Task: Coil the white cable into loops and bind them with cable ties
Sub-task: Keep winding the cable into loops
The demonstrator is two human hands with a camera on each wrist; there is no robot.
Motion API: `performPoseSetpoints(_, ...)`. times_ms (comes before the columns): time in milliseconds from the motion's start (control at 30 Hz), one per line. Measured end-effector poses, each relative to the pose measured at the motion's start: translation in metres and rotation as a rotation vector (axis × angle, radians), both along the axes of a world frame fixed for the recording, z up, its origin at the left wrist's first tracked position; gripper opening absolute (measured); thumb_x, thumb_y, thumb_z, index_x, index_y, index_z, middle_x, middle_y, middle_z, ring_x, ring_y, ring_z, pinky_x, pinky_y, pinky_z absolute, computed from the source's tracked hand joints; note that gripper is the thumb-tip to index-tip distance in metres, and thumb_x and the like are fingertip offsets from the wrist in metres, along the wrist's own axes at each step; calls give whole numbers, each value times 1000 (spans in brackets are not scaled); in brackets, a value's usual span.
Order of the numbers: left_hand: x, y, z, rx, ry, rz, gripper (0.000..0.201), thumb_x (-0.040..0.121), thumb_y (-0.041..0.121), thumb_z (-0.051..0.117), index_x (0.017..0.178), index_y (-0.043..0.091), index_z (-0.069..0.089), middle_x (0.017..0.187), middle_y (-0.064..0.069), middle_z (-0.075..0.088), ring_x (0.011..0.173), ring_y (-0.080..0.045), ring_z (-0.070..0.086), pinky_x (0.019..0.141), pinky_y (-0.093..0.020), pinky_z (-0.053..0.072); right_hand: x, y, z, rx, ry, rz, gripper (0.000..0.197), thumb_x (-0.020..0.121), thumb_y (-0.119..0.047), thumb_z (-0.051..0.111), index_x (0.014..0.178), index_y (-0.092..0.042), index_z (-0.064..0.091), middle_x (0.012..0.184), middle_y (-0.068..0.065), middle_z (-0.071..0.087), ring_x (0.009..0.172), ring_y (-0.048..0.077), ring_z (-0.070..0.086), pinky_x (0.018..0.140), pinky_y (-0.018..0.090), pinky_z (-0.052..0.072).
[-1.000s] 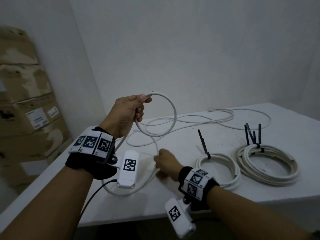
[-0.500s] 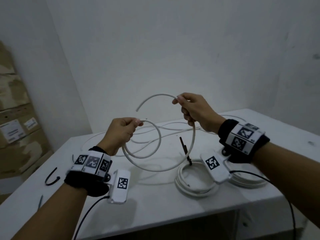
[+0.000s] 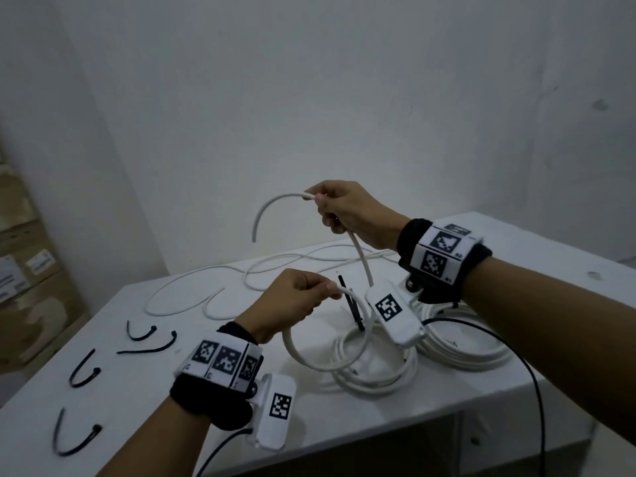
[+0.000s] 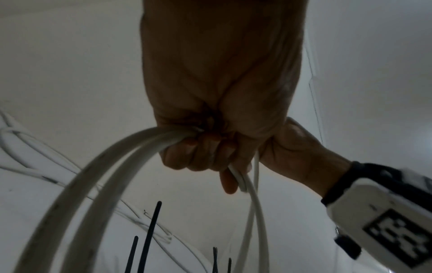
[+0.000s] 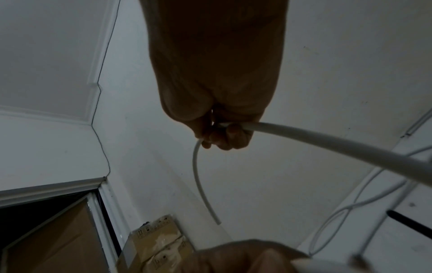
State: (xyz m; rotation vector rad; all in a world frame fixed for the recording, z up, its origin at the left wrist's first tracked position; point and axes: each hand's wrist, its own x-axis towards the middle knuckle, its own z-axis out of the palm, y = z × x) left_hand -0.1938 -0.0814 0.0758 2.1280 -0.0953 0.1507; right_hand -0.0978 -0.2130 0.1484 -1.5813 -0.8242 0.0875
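Observation:
A short white cable (image 3: 362, 256) hangs in the air between both hands above the white table (image 3: 144, 380). My left hand (image 3: 292, 301) pinches the top of a small loop (image 3: 309, 361) of it; the left wrist view shows two strands (image 4: 112, 166) running through the curled fingers. Higher and to the right, my right hand (image 3: 339, 210) grips the cable (image 5: 327, 146) near its free end. That end (image 3: 266, 215) arcs left and down from the fist; it also shows in the right wrist view (image 5: 201, 184).
Two bound white coils (image 3: 375, 373) (image 3: 464, 346) with black ties (image 3: 349, 301) lie under the hands. Another long loose white cable (image 3: 213, 287) sprawls across the back of the table. Several loose black cable ties (image 3: 82, 370) lie at front left. Cardboard boxes (image 3: 24, 270) stand left.
The right hand has slid along the cable closer to its end and stays raised. The left hand has moved right and lower with its loop. The camera view has shifted left.

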Motion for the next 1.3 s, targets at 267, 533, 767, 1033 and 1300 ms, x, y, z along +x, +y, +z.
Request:
performPoseSetpoints(267,3,-19,-14,41,7,-64,31,94,23,58,124,29,57,63,1,51,40,-1,37,45,-13,31,-8,8,10,-105,241,195,22,98,-1,41,115,2,53,69,6,48,60,15,49,50,23,40)
performPoseSetpoints(533,9,-14,2,-352,-70,-128,15,95,17,57,104,15,69,53,-1,37,47,-9,25,46,-21,19,-20,16,1,-227,83,236,30,93,-8,56,122,-2,52,89,11,63,81,20,63,64,25,51)
performPoseSetpoints(767,12,18,2,-514,-47,39,12,99,19,50,95,15,60,54,8,25,44,-6,19,41,-18,17,-11,-13,-32,-284,188,222,34,92,-32,59,113,-5,60,101,14,68,89,27,67,76,40,55)
performPoseSetpoints(1033,12,29,0,-599,-21,140,16,100,20,48,98,12,62,54,7,25,41,-4,20,37,-16,20,-24,-18,-64,-74,295,150,37,92,-32,59,105,3,62,83,13,66,71,24,66,60,35,56)
performPoseSetpoints(1300,7,26,-3,-366,-117,260,22,98,20,54,78,11,50,49,7,37,40,-6,27,40,-18,24,-27,-19,-70,-17,282,60,16,93,-15,59,86,-1,63,78,14,61,65,22,63,55,36,57)
